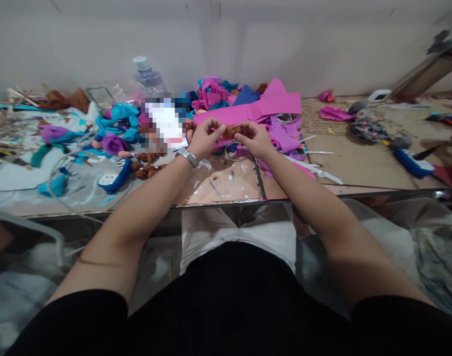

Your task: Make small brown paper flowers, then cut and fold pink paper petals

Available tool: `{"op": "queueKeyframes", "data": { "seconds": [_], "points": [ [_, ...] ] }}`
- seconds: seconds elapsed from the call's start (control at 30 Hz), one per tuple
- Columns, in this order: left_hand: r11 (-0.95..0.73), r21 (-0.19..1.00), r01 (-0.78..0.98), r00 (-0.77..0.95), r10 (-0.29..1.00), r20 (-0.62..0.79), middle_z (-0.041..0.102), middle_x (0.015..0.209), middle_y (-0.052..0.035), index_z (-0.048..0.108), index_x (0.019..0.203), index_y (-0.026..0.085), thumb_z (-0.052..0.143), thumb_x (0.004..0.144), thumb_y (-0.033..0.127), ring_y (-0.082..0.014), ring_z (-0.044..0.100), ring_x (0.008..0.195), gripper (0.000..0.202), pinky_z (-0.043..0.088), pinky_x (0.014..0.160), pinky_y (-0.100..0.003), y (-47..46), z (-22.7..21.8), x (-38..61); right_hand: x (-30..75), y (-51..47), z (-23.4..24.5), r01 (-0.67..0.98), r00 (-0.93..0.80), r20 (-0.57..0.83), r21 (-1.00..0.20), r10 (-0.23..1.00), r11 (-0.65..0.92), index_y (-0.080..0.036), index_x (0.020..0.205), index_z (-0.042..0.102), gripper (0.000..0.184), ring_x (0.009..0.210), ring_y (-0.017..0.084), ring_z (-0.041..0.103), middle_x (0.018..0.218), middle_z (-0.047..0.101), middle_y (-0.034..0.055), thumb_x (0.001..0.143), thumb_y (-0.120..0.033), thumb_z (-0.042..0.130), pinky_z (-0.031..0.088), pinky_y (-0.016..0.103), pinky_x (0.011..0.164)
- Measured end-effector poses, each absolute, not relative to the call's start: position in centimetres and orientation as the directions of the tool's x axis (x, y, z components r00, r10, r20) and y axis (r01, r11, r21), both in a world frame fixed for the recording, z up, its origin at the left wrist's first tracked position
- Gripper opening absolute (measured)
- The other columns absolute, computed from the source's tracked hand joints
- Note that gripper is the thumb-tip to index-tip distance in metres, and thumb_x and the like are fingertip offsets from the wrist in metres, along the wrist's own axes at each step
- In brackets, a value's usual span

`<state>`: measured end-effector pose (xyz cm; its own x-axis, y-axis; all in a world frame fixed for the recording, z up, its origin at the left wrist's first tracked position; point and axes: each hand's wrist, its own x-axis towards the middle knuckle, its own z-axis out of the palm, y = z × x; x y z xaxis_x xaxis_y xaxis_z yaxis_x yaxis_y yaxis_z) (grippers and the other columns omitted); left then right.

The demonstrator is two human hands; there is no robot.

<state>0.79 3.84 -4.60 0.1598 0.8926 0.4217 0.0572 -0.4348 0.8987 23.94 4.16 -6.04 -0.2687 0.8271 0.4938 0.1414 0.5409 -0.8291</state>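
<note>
A small piece of brown crepe paper [231, 131] is stretched between my two hands, above the near middle of the table. My left hand [206, 138], with a metal watch on its wrist, pinches the left end between thumb and fingers. The other end is pinched in my right hand [256, 140]. Just below the paper lies a thin round ring [237, 153], partly hidden by my right hand. Behind both hands a long pink paper strip [244, 111] lies across a heap of crumpled pink and blue paper [213, 94].
To the left are a pixelated phone [168, 126], brown bead-like pieces [146, 165], a blue-and-white power strip [114, 175] and teal paper flowers [124, 116]. A plastic bottle [149, 76] stands behind. Rightward lie white sticks [324, 173], grey wire coils [367, 126] and another blue device [413, 163].
</note>
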Motion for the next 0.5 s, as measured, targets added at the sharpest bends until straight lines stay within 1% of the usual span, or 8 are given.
{"op": "queueKeyframes", "data": {
  "seconds": [0.07, 0.13, 0.2, 0.27, 0.4, 0.5],
  "points": [
    [-0.381, 0.924, 0.014, 0.131, 0.917, 0.376, 0.062, 0.075, 0.0012, 0.065, 0.090, 0.022, 0.097, 0.083, 0.064, -0.0131, 0.060, 0.067, 0.054, 0.050, 0.070, -0.032, 3.8, -4.5, 0.9, 23.9, 4.5, -6.5, 0.122, -0.252, 0.514, -0.824, 0.820, 0.554, -0.026, 0.117, 0.073, 0.083, 0.098, 0.026, 0.075, 0.110, 0.080, 0.0095, 0.075, -0.097, 0.083, 0.066, 0.042, 0.089],
    [-0.336, 0.942, -0.024, 0.102, 0.936, 0.337, 0.062, 0.074, 0.0004, 0.066, 0.086, 0.021, 0.098, 0.086, 0.046, -0.0130, 0.060, 0.067, 0.041, 0.052, 0.070, -0.031, 3.7, -4.3, 1.1, 23.9, 4.8, -6.8, 0.113, -0.250, 0.531, -0.814, 0.810, 0.569, -0.026, 0.119, 0.074, 0.086, 0.100, 0.028, 0.076, 0.112, 0.081, 0.0104, 0.075, -0.100, 0.081, 0.068, 0.044, 0.091],
    [-0.306, 0.951, -0.048, 0.088, 0.947, 0.310, 0.064, 0.074, -0.0003, 0.068, 0.083, 0.019, 0.093, 0.089, 0.029, -0.0127, 0.061, 0.068, 0.028, 0.053, 0.071, -0.029, 3.5, -4.1, 1.2, 23.9, 5.1, -7.0, 0.116, -0.246, 0.540, -0.808, 0.805, 0.578, -0.025, 0.121, 0.075, 0.088, 0.099, 0.028, 0.077, 0.114, 0.082, 0.0111, 0.076, -0.101, 0.079, 0.069, 0.045, 0.090],
    [-0.275, 0.959, -0.062, 0.090, 0.956, 0.280, 0.065, 0.074, -0.0003, 0.068, 0.082, 0.019, 0.086, 0.090, 0.019, -0.0122, 0.063, 0.069, 0.020, 0.055, 0.072, -0.028, 3.3, -3.9, 1.3, 24.0, 5.2, -7.0, 0.124, -0.241, 0.544, -0.804, 0.803, 0.582, -0.025, 0.122, 0.075, 0.088, 0.099, 0.028, 0.077, 0.116, 0.083, 0.0115, 0.077, -0.101, 0.079, 0.069, 0.045, 0.090],
    [-0.232, 0.969, -0.089, 0.077, 0.968, 0.239, 0.066, 0.081, 0.0003, 0.063, 0.080, 0.019, 0.077, 0.090, 0.012, -0.0110, 0.063, 0.070, 0.018, 0.056, 0.071, -0.026, 3.4, -4.0, 1.4, 24.0, 5.3, -7.1, 0.128, -0.241, 0.550, -0.798, 0.799, 0.588, -0.024, 0.125, 0.076, 0.087, 0.097, 0.027, 0.077, 0.118, 0.082, 0.0121, 0.079, -0.098, 0.079, 0.068, 0.044, 0.087],
    [-0.197, 0.977, -0.082, 0.080, 0.976, 0.204, 0.068, 0.086, -0.0004, 0.059, 0.085, 0.021, 0.076, 0.091, 0.016, -0.0118, 0.065, 0.073, 0.019, 0.058, 0.072, -0.028, 4.0, -4.4, 1.2, 24.2, 5.4, -7.3, 0.159, -0.251, 0.564, -0.778, 0.787, 0.608, -0.024, 0.129, 0.075, 0.081, 0.094, 0.027, 0.076, 0.120, 0.082, 0.0131, 0.086, -0.093, 0.078, 0.068, 0.045, 0.085]
  ]
}}
